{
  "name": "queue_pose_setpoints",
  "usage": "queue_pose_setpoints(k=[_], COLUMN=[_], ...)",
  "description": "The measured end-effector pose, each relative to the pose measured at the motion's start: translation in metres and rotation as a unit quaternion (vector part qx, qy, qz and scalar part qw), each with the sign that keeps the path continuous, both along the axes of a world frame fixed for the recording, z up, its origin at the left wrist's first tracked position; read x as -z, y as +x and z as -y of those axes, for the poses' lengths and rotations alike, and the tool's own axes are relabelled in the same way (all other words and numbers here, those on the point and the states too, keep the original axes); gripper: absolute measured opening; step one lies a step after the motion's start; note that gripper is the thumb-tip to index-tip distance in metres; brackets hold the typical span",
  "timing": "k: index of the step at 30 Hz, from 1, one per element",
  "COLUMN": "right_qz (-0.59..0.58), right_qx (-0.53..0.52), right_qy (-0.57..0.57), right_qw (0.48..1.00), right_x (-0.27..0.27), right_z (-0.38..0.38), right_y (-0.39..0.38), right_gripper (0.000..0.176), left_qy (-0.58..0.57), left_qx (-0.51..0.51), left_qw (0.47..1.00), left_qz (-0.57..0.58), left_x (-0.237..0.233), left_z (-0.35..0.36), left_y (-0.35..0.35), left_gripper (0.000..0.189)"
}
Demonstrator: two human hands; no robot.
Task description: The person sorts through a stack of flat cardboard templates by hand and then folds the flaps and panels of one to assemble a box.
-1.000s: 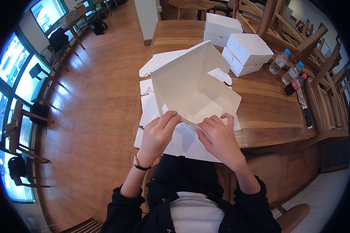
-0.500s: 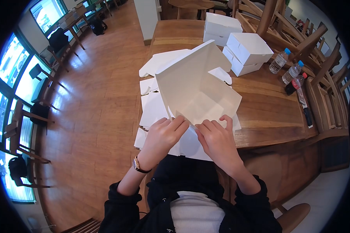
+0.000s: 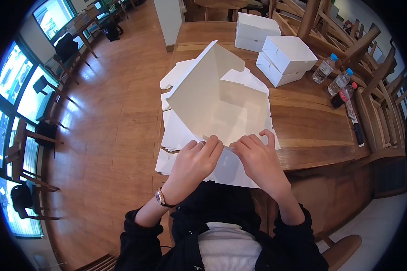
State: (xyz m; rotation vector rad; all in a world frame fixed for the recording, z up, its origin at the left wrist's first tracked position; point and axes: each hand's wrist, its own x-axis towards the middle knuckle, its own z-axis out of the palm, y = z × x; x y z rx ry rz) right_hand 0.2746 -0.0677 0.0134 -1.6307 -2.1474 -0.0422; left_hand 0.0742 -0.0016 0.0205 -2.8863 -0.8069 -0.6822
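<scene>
A partly folded white cardboard box [image 3: 239, 110] stands before me, its inside facing up and its lid panel raised at the left. My left hand [image 3: 196, 158] pinches the near edge of the box at its left part. Close beside it, my right hand [image 3: 256, 156] grips the same edge with thumb and fingers, the index finger sticking up. The fingertips hide the fold between them. Under and to the left of the box lie flat white cardboard sheets [image 3: 174, 128], some reaching the table's near edge.
Folded white boxes [image 3: 285, 56] stand at the back of the wooden table [image 3: 309, 131], two of them stacked. At the right are two blue-capped water bottles [image 3: 324, 68], a red-capped cola bottle [image 3: 343, 95] and a black-handled item [image 3: 358, 134]. Wooden chairs [image 3: 384, 104] crowd the right side.
The box has turned and tipped towards the left, its raised lid panel shifting left and its right wall drawing in. My hands have moved slightly apart while keeping hold of the near edge.
</scene>
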Motion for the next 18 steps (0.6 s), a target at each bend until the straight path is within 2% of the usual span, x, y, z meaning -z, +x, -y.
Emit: queue_pose_setpoints(k=[3,7,9,12,18], right_qz=[-0.067,-0.080,-0.106,-0.090,-0.083], right_qx=[-0.015,-0.027,-0.041,-0.030,-0.032], right_qy=[0.005,-0.007,-0.016,-0.055,-0.048], right_qw=[0.998,0.996,0.993,0.994,0.995], right_x=[0.001,0.002,0.003,-0.001,-0.005], right_z=[-0.004,-0.009,-0.011,-0.012,-0.013], right_y=[0.000,0.002,0.005,0.006,0.006], right_gripper=[0.011,0.013,0.014,0.019,0.016], left_qy=[0.010,0.042,0.012,-0.003,-0.004], left_qx=[0.008,0.025,0.017,0.010,0.011], left_qw=[1.000,0.999,1.000,1.000,1.000], left_qz=[-0.008,0.013,0.006,0.004,0.015], left_x=[0.002,0.005,0.004,0.004,0.006], left_z=[-0.002,-0.008,-0.008,-0.007,-0.009], left_y=[0.000,0.001,0.001,0.002,0.003], left_gripper=[0.031,0.027,0.026,0.024,0.024])
